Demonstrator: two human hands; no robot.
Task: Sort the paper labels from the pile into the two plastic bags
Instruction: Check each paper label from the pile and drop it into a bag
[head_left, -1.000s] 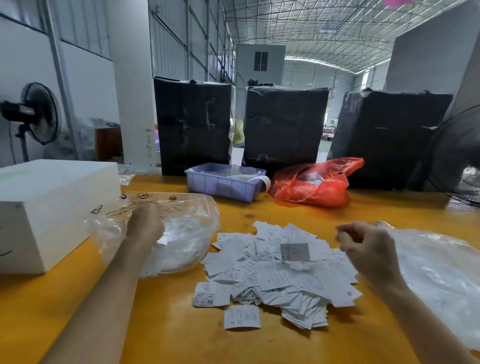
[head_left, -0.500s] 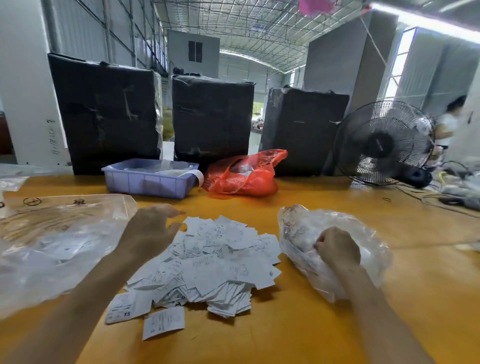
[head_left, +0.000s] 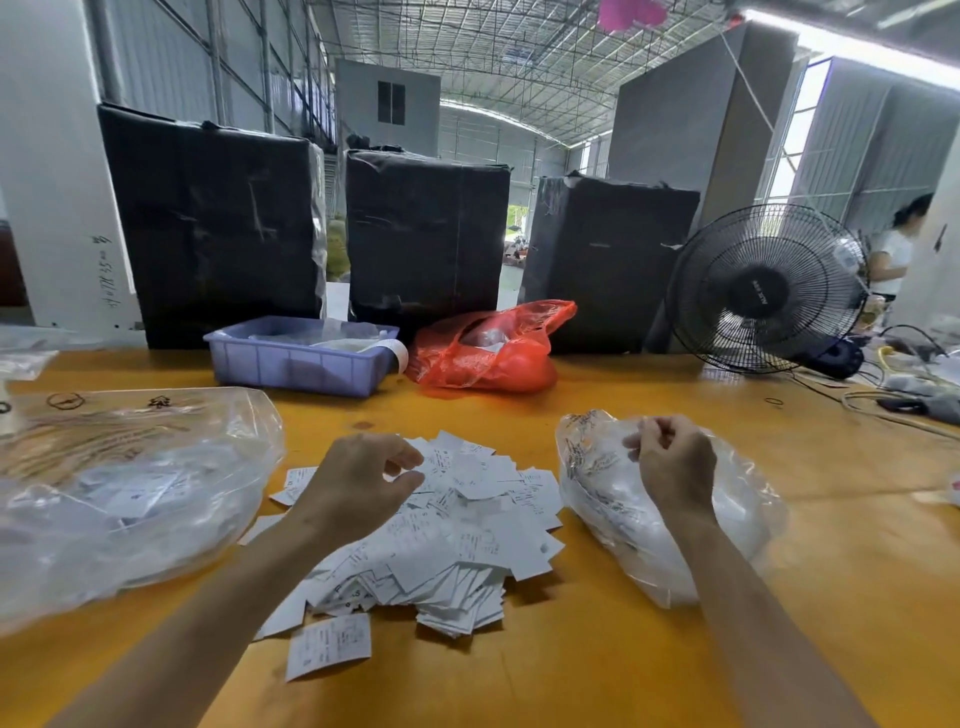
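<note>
We keep the left plastic bag lying just beside the pile of paper labels, so each drop is short. Our left hand hovers over the pile, fingers loosely curled, seemingly grasping nothing. Our right hand pinches the right plastic bag at its mouth; bare table beyond leaves room to move.

Little can be read. The white pillar, left of the black-wrapped boxes, bears handwritten vertical digits, seemingly "35". The paper labels carry print too small to read.
</note>
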